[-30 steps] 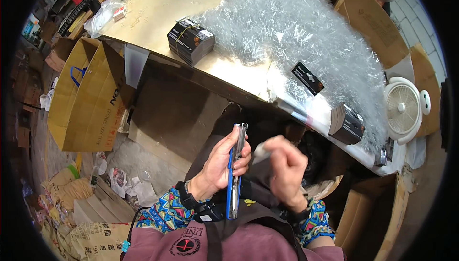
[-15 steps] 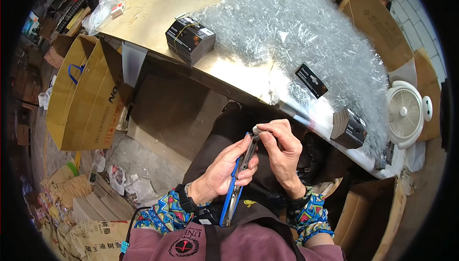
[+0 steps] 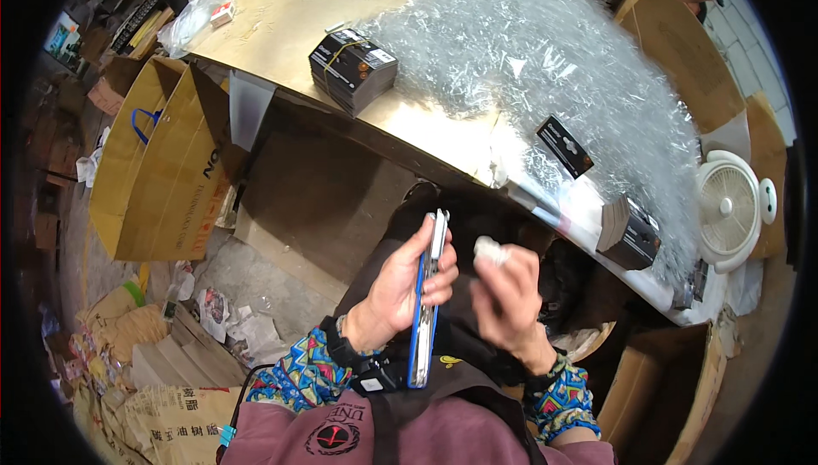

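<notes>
Upright in front of my body, my left hand (image 3: 394,288) is wrapped round a long, narrow stapler (image 3: 423,320) with a blue casing and a bare metal channel. The left thumb lies along its upper end. To the right, apart from the stapler, my right hand (image 3: 511,299) is blurred by motion. Its fingers are curled, with a small whitish piece (image 3: 489,251) at the fingertips; its kind is too smeared to make out.
Ahead, the table (image 3: 281,26) carries a heap of clear plastic pieces (image 3: 528,48), a banded stack of black cards (image 3: 354,71), a loose black card (image 3: 564,146) and another stack (image 3: 630,235). A white fan (image 3: 726,207) stands right; cartons (image 3: 158,175) (image 3: 660,388) flank me.
My right hand has come away from the stapler's upper end, moving down and right with the whitish piece. The stapler has turned more upright in my left hand.
</notes>
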A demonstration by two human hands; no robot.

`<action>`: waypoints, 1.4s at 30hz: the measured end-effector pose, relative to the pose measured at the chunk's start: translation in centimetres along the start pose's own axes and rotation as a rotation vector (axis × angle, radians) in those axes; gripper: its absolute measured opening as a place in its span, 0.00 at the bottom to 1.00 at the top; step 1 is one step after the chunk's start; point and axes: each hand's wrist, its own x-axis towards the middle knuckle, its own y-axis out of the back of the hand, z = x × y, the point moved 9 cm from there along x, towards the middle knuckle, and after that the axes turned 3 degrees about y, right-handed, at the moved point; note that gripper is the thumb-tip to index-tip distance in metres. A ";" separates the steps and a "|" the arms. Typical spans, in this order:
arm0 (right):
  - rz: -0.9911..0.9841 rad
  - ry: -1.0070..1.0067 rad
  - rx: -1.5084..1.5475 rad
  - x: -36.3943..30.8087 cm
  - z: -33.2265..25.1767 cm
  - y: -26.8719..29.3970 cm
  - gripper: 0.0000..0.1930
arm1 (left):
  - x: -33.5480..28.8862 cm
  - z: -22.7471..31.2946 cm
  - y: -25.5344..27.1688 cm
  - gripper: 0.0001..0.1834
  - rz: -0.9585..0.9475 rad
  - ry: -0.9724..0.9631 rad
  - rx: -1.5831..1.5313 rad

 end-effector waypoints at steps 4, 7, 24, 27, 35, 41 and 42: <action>-0.188 0.279 0.025 -2.8 -4.5 -1.3 0.19 | 1.5 1.7 -0.5 0.20 -0.079 -0.111 -0.056; -0.133 0.115 0.056 -1.7 -3.8 0.3 0.16 | 1.7 1.2 -0.3 0.19 0.037 -0.143 0.142; 0.506 -1.137 1.336 -7.3 7.1 3.8 0.25 | 3.9 4.1 -11.6 0.20 0.184 -1.224 1.934; 0.809 -1.038 1.257 -8.4 7.2 7.0 0.24 | 10.0 5.0 -11.8 0.19 0.386 -1.314 2.036; 0.441 -0.923 1.186 -9.2 7.7 6.2 0.22 | 12.4 5.1 -9.4 0.10 0.261 -0.992 1.958; 0.551 -0.901 0.329 -9.0 8.9 11.0 0.19 | 7.1 2.8 -8.2 0.06 0.018 -0.606 1.324; 0.551 -0.880 0.404 -7.8 8.8 10.7 0.19 | 6.0 2.4 -7.3 0.06 0.053 -0.592 1.166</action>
